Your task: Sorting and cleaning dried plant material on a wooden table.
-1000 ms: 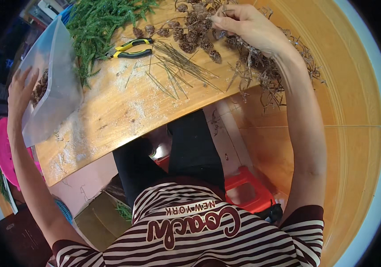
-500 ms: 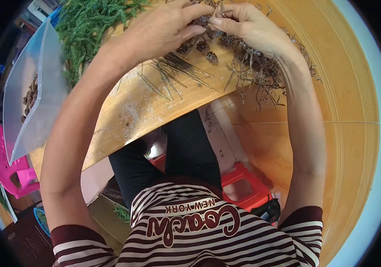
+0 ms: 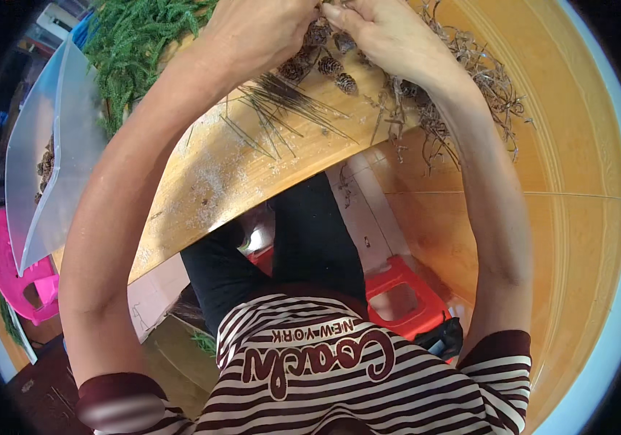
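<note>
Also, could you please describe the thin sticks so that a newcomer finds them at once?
On the wooden table, between the left hand and the near edge, beside brown cones, lie the thin sticks, loosely fanned. They are nearly straight, unlike the rounded, scaly cones and the tangled dried twigs.

Tabletop (image 3: 252,174): wood, smooth, light sheen, gritty where white grains (image 3: 205,190) are scattered. Pine cones (image 3: 330,66): rough, woody scales, mostly matt. Twigs (image 3: 481,72): dry-looking, rough, a few shiny flecks. Thin sticks (image 3: 274,101): dull; can't tell wire from plant stem. Green sprigs (image 3: 123,61): bristly, plastic-looking, slight glitter. Tub (image 3: 78,138): translucent plastic, smooth, frosted look. Stool (image 3: 426,303) and pink chair (image 3: 4,272): smooth plastic, glossy. Shirt (image 3: 325,395): soft matt cloth. Trousers (image 3: 314,232): dark matt cloth. Box (image 3: 176,351): dull brown cardboard.
</note>
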`<state>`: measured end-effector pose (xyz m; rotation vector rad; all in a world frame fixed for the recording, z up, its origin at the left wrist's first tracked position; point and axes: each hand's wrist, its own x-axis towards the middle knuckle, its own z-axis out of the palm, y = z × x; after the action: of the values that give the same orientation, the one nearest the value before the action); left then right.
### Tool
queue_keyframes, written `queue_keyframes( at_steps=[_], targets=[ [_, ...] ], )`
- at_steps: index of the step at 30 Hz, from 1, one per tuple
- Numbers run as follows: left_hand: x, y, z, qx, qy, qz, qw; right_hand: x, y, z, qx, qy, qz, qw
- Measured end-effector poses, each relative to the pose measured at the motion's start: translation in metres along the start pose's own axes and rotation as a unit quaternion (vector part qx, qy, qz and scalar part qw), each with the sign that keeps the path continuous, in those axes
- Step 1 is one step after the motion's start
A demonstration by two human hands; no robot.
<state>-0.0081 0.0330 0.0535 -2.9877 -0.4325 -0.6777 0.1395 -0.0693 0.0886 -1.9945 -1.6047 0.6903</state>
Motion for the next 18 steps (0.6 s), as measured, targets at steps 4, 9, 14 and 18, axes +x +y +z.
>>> queue_keyframes(
  at_steps=[4, 9, 14, 18],
  targets=[
    [0.017, -0.017, 0.011, -0.029, -0.039, -0.076, 0.996, 0.001, -0.015, 0.002, -0.053, 0.051, -0.016, 0.997],
    [0.020, -0.063, 0.021, -0.046, -0.102, -0.230, 0.967, 0.015, 0.032, 0.021, -0.012, 0.069, -0.093, 0.993],
    [-0.024, -0.048, -0.002, -0.356, -0.079, -0.323, 0.873, -0.002, 0.026, -0.004, 0.073, 0.016, -0.026, 0.997],
    [-0.036, -0.033, 0.012, -0.519, -0.024, -0.308, 0.797, 0.008, 0.054, 0.007, 0.130, 0.046, -0.355, 0.924]
  ],
)
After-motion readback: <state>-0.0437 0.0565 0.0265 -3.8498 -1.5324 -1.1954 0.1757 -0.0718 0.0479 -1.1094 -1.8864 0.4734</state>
